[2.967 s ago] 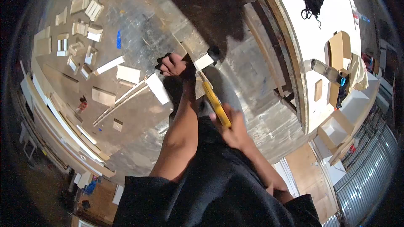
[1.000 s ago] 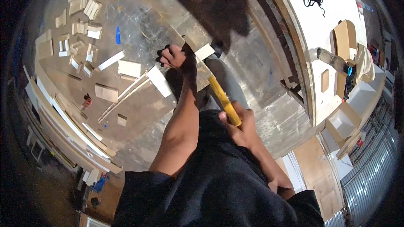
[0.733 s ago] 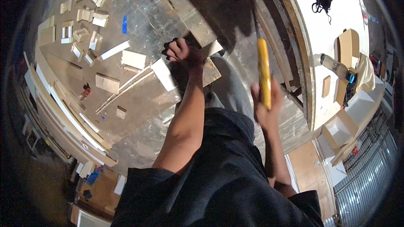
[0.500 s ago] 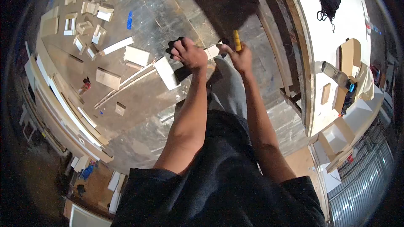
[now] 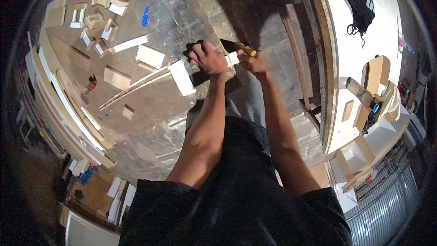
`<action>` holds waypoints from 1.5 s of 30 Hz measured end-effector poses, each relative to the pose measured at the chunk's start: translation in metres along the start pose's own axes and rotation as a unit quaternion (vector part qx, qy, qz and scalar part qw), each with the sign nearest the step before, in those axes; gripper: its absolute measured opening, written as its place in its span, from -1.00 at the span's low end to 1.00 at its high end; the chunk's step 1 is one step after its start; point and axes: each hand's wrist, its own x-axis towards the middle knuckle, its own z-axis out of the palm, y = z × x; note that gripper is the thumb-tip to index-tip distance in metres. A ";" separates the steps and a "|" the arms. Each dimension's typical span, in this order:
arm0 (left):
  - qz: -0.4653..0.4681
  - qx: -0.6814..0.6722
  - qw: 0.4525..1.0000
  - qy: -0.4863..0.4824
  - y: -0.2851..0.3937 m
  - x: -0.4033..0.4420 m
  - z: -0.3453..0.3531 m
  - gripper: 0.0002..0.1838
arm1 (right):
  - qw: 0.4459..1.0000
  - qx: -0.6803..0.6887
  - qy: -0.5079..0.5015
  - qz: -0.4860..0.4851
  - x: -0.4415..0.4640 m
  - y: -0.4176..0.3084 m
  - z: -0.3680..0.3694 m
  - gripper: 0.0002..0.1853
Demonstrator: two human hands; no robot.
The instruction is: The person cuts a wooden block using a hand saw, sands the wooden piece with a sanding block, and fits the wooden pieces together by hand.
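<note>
My left hand is closed, with its fingers curled down beside a small pale wood piece; what it grips is hidden. Just to the right, my right hand is wrapped round a yellow-handled tool, and its fingers are at the right end of the pale piece. The tool's far part is hard to make out against the dark shadow. Left of my knees lies a white board on the floor, near my left wrist.
Several small wooden frames and offcuts, such as a block, lie on the floor at left. Long strips lie nearby. On the right, a white-topped table holds a clear bottle, cardboard and a black mesh item.
The yellow-handled tool was angled at the wood piece, then lifted right and away. My right hand has since come back left with it, beside my left hand, which stays closed.
</note>
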 end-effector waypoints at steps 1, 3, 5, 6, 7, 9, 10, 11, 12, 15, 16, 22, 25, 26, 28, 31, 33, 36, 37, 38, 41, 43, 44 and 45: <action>0.004 0.003 1.000 0.004 -0.001 0.000 0.001 -0.72 | 0.998 0.056 0.013 0.002 0.002 0.006 0.004 -0.61; 0.000 -0.008 1.000 0.017 -0.001 0.003 0.005 -0.75 | 0.998 0.066 0.010 0.016 -0.003 0.014 0.004 -0.63; -0.008 -0.029 1.000 0.003 -0.004 -0.001 0.005 -0.78 | 0.993 0.059 -0.005 0.099 -0.008 0.019 -0.002 -0.69; -0.010 -0.025 1.000 0.002 -0.006 -0.002 0.004 -0.78 | 0.993 0.060 -0.008 0.102 -0.012 0.016 -0.003 -0.69; -0.010 -0.018 1.000 -0.001 -0.007 -0.002 0.006 -0.77 | 0.994 0.064 -0.011 0.089 -0.019 0.010 -0.005 -0.69; -0.013 -0.013 1.000 -0.002 -0.004 -0.003 0.007 -0.76 | 0.994 0.085 0.018 0.066 -0.033 0.005 -0.009 -0.67; -0.009 -0.004 1.000 -0.005 -0.004 -0.003 0.006 -0.75 | 0.994 0.082 0.017 0.065 -0.039 0.005 -0.013 -0.67; -0.005 0.005 1.000 -0.007 -0.005 -0.002 0.007 -0.74 | 0.991 0.103 0.055 0.064 -0.045 0.006 -0.017 -0.65; -0.007 0.004 1.000 -0.005 -0.005 -0.001 0.006 -0.74 | 0.986 0.124 0.094 0.064 -0.053 0.003 -0.019 -0.63; 0.000 0.010 1.000 -0.007 -0.005 -0.006 0.000 -0.74 | 0.994 0.025 0.077 0.071 -0.073 -0.015 -0.035 -0.64; 0.005 0.024 1.000 -0.011 -0.005 -0.005 0.000 -0.74 | 0.993 -0.040 0.075 0.081 -0.076 -0.020 -0.038 -0.65; 0.007 0.012 0.999 -0.047 -0.011 0.000 -0.022 -0.68 | 0.998 -0.032 0.037 0.047 -0.088 -0.048 -0.045 -0.74; 0.041 0.007 0.998 -0.041 -0.019 -0.001 -0.019 -0.67 | 0.997 -0.061 0.018 0.051 -0.091 -0.056 -0.038 -0.75; 0.039 0.007 0.999 -0.037 -0.022 -0.004 -0.017 -0.67 | 0.997 -0.062 0.015 0.049 -0.091 -0.056 -0.034 -0.75; 0.098 0.011 0.993 -0.072 -0.025 -0.007 -0.020 -0.69 | 0.999 -0.012 0.027 0.019 -0.092 -0.052 -0.030 -0.73; 0.111 -0.019 0.988 -0.105 -0.029 -0.013 -0.051 -0.56 | 0.999 -0.028 0.024 0.034 -0.092 -0.045 -0.037 -0.71; 0.105 -0.054 0.986 -0.118 -0.033 -0.015 -0.069 -0.33 | 0.998 -0.053 0.031 0.027 -0.092 -0.037 -0.041 -0.70; 0.145 -0.054 0.964 -0.214 -0.042 -0.022 -0.085 -0.28 | 0.997 -0.064 0.042 0.019 -0.100 -0.030 -0.046 -0.67; 0.141 -0.053 0.962 -0.227 -0.043 -0.023 -0.086 -0.20 | 0.997 -0.049 0.049 0.015 -0.104 -0.032 -0.046 -0.67; 0.140 -0.052 0.963 -0.224 -0.046 -0.021 -0.083 -0.20 | 0.998 -0.050 0.046 0.013 -0.105 -0.033 -0.048 -0.67; 0.158 -0.089 0.955 -0.234 -0.058 -0.021 -0.071 -0.27 | 0.991 -0.118 0.038 0.051 -0.111 -0.035 -0.050 -0.69; 0.143 -0.117 0.955 -0.233 -0.059 -0.021 -0.076 -0.41 | 0.991 -0.127 0.020 0.047 -0.116 -0.037 -0.045 -0.68; 0.141 -0.115 0.955 -0.233 -0.060 -0.022 -0.080 -0.41 | 0.991 -0.127 0.017 0.048 -0.116 -0.032 -0.043 -0.68; 0.121 -0.121 0.967 -0.191 -0.060 -0.024 -0.084 -0.46 | 0.990 -0.136 0.010 0.033 -0.115 -0.027 -0.042 -0.68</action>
